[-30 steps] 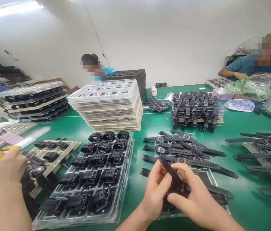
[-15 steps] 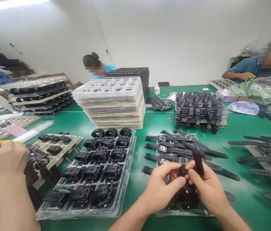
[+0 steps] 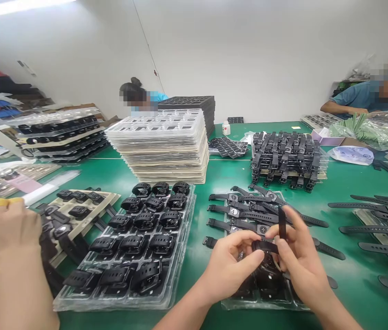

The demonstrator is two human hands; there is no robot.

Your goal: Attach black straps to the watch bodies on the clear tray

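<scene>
Right hand [image 3: 302,261] has raised index finger since half a second earlier, head view; thumb and other fingers pinch upright black flexible watch strap [image 3: 282,224] at four o'clock. Left hand [image 3: 233,262] pinches curved black band section [image 3: 265,246] just beside; cannot tell whether both join. Under hands, five o'clock: clear plastic compartment tray [image 3: 249,304] bearing dark watches.

Blk watch strap [image 3: 282,224], grn tabletop [image 3: 228,172], wht bottle [image 3: 226,128], lt blue shirt [image 3: 156,96]
</scene>
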